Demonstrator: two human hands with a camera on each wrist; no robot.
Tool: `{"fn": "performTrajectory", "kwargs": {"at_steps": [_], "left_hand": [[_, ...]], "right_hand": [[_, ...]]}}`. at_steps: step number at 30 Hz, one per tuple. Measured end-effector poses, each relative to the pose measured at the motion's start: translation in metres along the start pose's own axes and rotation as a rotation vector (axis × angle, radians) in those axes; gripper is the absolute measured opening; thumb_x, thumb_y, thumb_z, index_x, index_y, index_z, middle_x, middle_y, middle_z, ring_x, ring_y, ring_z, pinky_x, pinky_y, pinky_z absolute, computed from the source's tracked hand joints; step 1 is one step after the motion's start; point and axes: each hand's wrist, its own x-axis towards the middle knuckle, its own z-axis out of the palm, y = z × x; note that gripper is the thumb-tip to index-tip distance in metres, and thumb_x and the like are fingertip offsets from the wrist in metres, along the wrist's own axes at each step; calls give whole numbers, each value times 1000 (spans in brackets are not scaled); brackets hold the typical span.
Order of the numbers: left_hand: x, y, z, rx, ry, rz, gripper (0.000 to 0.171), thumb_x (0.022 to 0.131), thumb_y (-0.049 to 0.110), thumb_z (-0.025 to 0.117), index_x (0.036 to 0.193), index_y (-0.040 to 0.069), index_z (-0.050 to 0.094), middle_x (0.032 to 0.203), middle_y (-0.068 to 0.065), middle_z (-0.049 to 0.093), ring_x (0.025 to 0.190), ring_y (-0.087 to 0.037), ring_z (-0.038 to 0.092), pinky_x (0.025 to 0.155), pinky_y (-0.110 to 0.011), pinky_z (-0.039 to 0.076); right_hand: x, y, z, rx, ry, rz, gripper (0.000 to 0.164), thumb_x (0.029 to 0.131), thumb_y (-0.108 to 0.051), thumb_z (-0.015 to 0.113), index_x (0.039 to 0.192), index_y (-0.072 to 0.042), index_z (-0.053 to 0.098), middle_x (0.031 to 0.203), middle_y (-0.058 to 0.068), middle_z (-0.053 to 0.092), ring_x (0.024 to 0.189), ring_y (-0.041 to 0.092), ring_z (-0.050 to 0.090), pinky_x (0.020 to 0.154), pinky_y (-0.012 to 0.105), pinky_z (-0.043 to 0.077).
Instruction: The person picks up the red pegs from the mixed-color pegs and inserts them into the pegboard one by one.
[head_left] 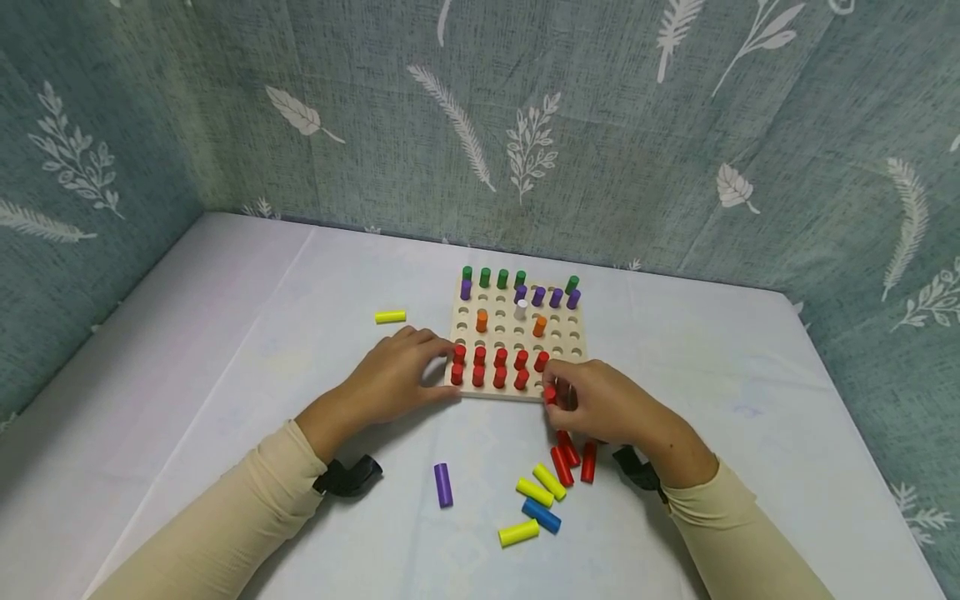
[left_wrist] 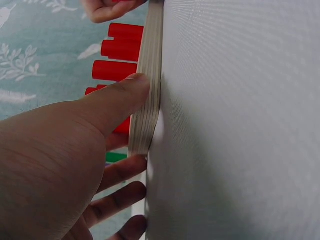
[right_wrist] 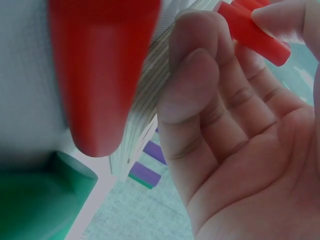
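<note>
A wooden pegboard (head_left: 487, 327) holds rows of coloured pegs, with two rows of red pegs (head_left: 499, 377) nearest the person. The left hand (head_left: 397, 375) rests at the board's near left corner. Its thumb (left_wrist: 131, 92) presses the front edge, while the other fingers lie loosely extended along the left side. At the near right corner, the right hand (head_left: 600, 400) pinches a red peg (right_wrist: 260, 36) between thumb and fingers. That peg stands tilted at the end of the front row, close over a hole; its lower end is hidden in the head view.
Loose red pegs (head_left: 588, 462), yellow pegs (head_left: 519, 533) and a blue peg (head_left: 542, 515) lie in front of the board. A purple peg (head_left: 443, 485) lies left of them, and a yellow peg (head_left: 390, 317) beyond the left hand. A green peg (right_wrist: 40, 200) shows near the right wrist.
</note>
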Motion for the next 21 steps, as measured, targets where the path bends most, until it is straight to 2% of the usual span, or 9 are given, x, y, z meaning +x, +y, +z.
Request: {"fn": "performTrajectory", "kwargs": {"at_steps": [21], "left_hand": [[0,1,0,-5,-4,-11,64,77,47,84,130,16,65,127,-5,66,119,-25,57,103,-48,48]], "right_hand": [[-1,4,1,24,-10,10,18,89,-19,71,103,-15,60,75,-5,60,66,10,55,55,26,50]]}}
